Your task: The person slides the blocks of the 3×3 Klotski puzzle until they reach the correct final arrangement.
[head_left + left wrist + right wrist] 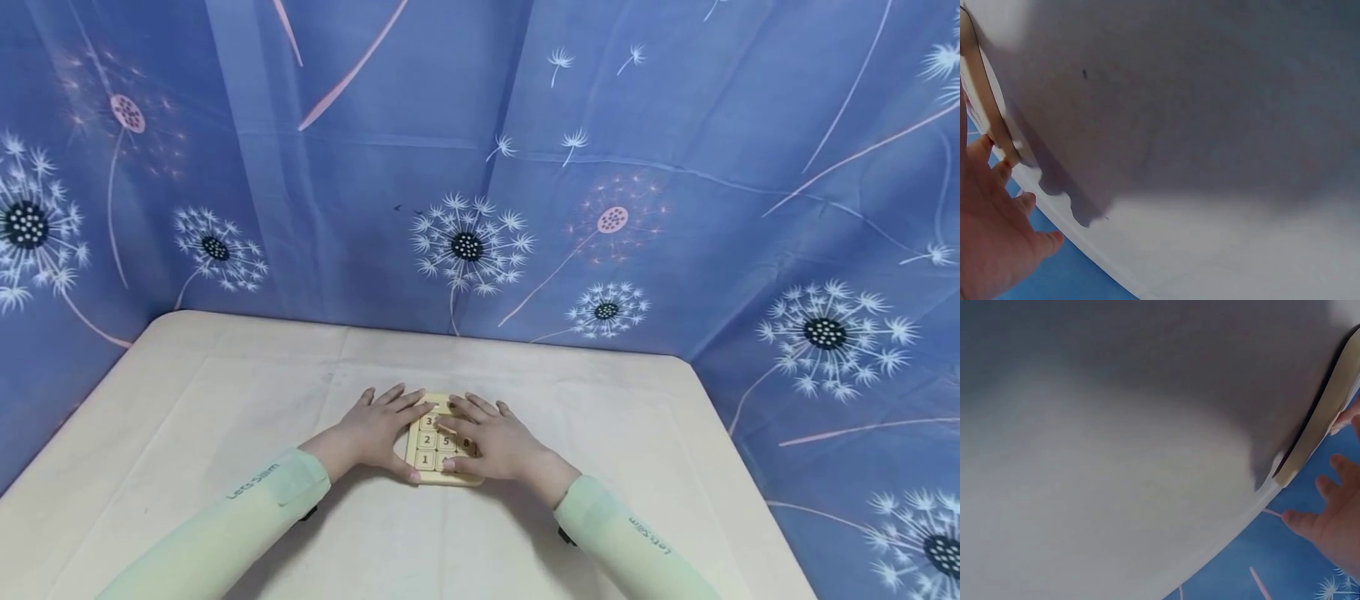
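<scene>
Two bare hands are being shown in the head view, and between them a pale-yellow rectangular board with square, dark-numbered tiles is lying on a cream-coloured table top. Its long axis is running from the near side toward the far side. Along the board's left edge the left hand is being rested, its fingers spread and nearly straight, its thumb at the near left corner. More of the board is being covered by the right hand, whose loosely spread fingers are reaching over the right part, with the thumb over the near row. The right hand is therefore being judged the nearer to the tiles, a relation on which the coming move probably turns. Nothing is visibly being clamped by either hand.

In the left wrist view, the board's side is being shown at the left border, with fingertips meeting its far end and the other fingers being held apart.

In the right wrist view, the board's side is slanting along the right border; one finger is being bent at its edge, the others being held clear. Whether the tiles are being pressed cannot be told.
</scene>
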The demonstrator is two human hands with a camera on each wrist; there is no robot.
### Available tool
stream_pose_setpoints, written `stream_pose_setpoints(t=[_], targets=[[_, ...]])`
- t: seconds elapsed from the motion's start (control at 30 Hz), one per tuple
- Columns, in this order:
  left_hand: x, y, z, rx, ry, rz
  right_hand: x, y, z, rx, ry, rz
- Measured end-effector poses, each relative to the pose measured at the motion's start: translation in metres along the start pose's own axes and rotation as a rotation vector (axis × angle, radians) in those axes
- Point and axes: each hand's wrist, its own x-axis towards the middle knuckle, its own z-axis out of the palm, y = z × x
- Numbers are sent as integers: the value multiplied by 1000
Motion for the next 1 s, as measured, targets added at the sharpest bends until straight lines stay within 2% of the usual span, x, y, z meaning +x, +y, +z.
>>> stream_pose_setpoints(t=[0.33,0.6,1.0], targets=[[0,-2,-1,3,7,-4,-10,6,-3,10,47,-21],[0,1,-2,16,-5,-5,-22,19,3,17,82,-3],[2,1,0,20,-4,-17,-34,30,8,32,84,20]])
